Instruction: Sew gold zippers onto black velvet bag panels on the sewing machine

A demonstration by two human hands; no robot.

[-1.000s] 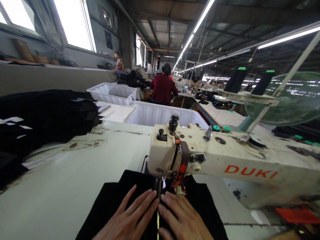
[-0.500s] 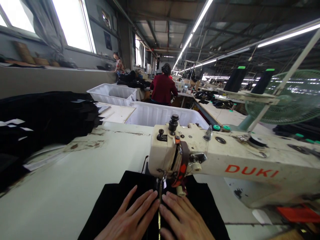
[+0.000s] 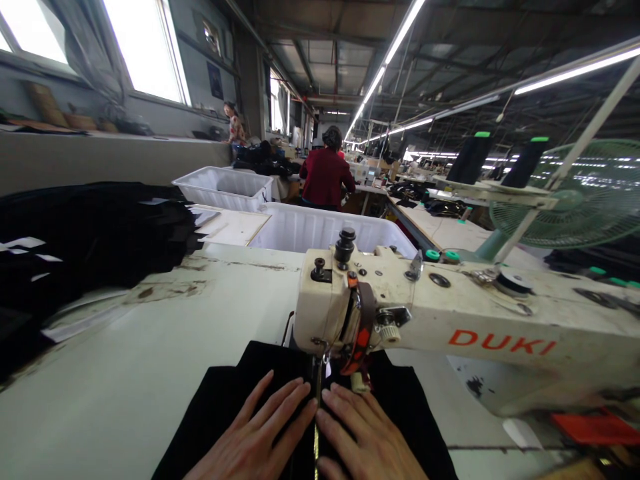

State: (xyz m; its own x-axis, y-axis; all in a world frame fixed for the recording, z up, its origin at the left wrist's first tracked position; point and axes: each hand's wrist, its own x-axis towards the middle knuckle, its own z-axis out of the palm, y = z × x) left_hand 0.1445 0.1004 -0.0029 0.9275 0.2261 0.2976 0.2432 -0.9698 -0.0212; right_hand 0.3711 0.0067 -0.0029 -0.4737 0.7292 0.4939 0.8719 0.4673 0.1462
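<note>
Under the head of a sewing machine (image 3: 323, 300) lies a black fabric piece (image 3: 215, 400), its far edge past the needle area. A shiny gold-toned zipper (image 3: 317, 433) runs along its middle, toward the presser foot. My left hand (image 3: 260, 427) rests flat on the cloth left of the zipper, fingers spread and pointing at the needle. To the right of it, my right hand (image 3: 363, 427) presses the cloth with fingers stretched out. Both sets of fingertips sit just short of the presser foot, which the machine head partly hides.
A heap of black fabric pieces (image 3: 90, 247) covers the table's left side. White plastic bins (image 3: 335, 230) stand behind the machine. Thread cones (image 3: 470, 159) and a green fan (image 3: 570, 200) are at right. A person in a dark red top (image 3: 325, 177) works farther off, back turned.
Hardly anything differs. Both hands and the fabric keep nearly the same place under the machine, and the view has shifted very slightly.
</note>
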